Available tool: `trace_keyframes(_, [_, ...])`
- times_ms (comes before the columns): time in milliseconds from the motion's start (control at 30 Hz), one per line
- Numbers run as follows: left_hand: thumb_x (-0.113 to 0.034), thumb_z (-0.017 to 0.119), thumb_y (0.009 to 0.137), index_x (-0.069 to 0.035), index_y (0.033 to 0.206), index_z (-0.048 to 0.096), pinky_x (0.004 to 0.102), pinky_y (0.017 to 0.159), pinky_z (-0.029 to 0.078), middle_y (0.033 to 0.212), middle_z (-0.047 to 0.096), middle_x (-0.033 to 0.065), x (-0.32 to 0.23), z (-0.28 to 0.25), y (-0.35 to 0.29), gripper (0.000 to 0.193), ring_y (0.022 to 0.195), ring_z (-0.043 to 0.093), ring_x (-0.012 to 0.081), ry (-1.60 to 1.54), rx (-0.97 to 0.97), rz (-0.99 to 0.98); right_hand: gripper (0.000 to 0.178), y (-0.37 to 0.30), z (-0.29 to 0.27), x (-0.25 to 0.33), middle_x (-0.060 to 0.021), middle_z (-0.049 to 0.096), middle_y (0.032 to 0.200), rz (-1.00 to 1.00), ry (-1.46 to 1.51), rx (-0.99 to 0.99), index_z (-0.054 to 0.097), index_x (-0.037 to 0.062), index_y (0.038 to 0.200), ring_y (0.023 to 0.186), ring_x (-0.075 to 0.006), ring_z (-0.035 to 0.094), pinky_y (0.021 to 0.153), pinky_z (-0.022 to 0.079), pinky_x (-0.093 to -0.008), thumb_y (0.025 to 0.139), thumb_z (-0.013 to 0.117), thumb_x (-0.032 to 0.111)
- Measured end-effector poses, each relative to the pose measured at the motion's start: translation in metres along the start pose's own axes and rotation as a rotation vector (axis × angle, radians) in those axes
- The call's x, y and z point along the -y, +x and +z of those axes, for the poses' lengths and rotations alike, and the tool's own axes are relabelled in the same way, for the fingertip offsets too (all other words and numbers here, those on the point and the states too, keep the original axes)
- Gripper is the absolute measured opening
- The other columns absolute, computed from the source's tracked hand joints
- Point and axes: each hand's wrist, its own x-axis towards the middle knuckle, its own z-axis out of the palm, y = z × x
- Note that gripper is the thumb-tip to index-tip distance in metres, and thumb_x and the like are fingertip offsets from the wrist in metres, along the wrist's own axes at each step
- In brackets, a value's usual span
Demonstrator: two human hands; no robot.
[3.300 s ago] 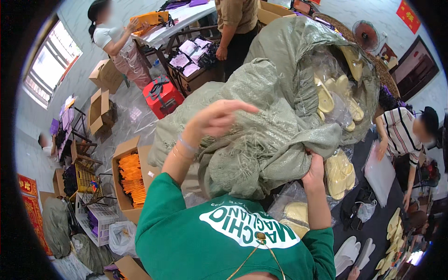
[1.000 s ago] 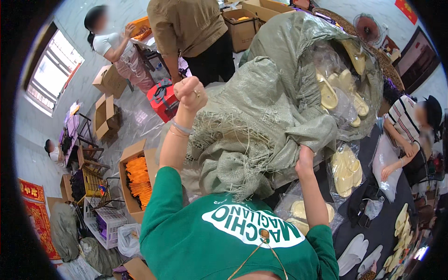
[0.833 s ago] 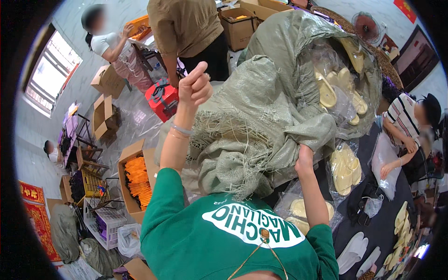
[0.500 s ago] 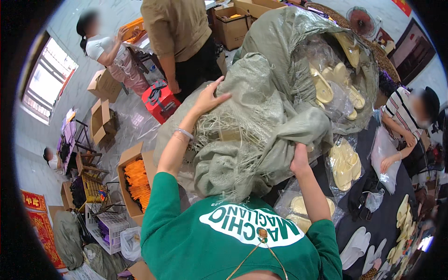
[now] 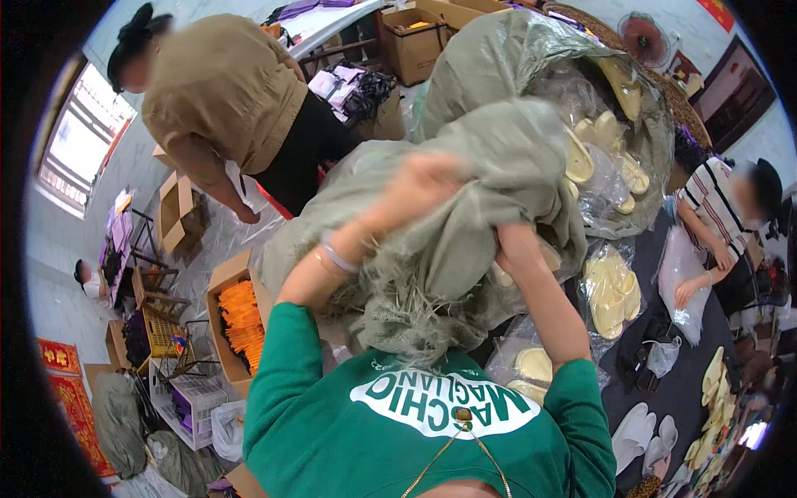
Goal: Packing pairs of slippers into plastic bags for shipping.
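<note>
A large grey-green woven sack (image 5: 465, 191) lies in front of me, its frayed mouth bunched toward my chest. My left hand (image 5: 423, 181), blurred, presses into the bunched sack cloth and grips it. My right hand (image 5: 516, 242) clutches a fold of the same sack lower down, its fingers buried in the fabric. Clear plastic bags of pale yellow insoles (image 5: 610, 286) spill out of the sack on the right, and more of them show inside its open top (image 5: 606, 133).
A person in a tan top (image 5: 224, 100) bends over just left of the sack. A seated person in a striped shirt (image 5: 718, 207) works at the dark table (image 5: 689, 373) on the right. A cardboard box of orange pieces (image 5: 241, 319) stands at lower left, among crates and boxes.
My left hand dropped from a raised fist onto the sack and now grips its cloth. The sack mouth is pulled closer to me. The person in tan moved nearer, on the left.
</note>
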Motion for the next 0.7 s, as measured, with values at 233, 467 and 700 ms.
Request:
trace_keyframes(233, [-0.021, 0.062, 0.087, -0.001, 0.122, 0.057, 0.0377, 0.106, 0.033, 0.13, 0.054, 0.0125, -0.033, -0.043, -0.043, 0.04, 0.125, 0.046, 0.0245, -0.347, 0.299, -0.203, 0.026, -0.006, -0.011, 0.035, -0.0069, 0.061, 0.11, 0.113, 0.138, -0.217, 0.06, 0.0021, 0.112, 0.098, -0.0179, 0.059, 0.089, 0.047, -0.0311, 0.088, 0.057, 0.01])
trace_keyframes(467, [-0.033, 0.07, 0.08, -0.004, 0.134, 0.045, 0.0374, 0.111, 0.023, 0.14, 0.043, 0.0156, 0.111, -0.152, -0.27, 0.066, 0.131, 0.038, 0.0285, 0.398, 0.098, -0.827, 0.02, -0.029, -0.04, 0.019, -0.0075, 0.062, 0.102, 0.15, 0.33, -0.294, 0.061, 0.0008, 0.103, 0.094, -0.0185, 0.059, 0.085, 0.049, -0.0329, 0.084, 0.055, 0.003])
trace_keyframes(700, [-0.03, 0.054, 0.094, -0.002, 0.1, 0.067, 0.0335, 0.076, 0.048, 0.094, 0.068, 0.0113, 0.184, -0.147, -0.388, 0.031, 0.085, 0.063, 0.0194, 0.561, -0.641, -0.816, 0.021, -0.044, 0.023, 0.074, -0.0078, 0.063, 0.101, 0.198, 0.238, -0.131, 0.061, -0.0001, 0.103, 0.092, -0.0191, 0.059, 0.082, 0.047, -0.0308, 0.085, 0.053, 0.008])
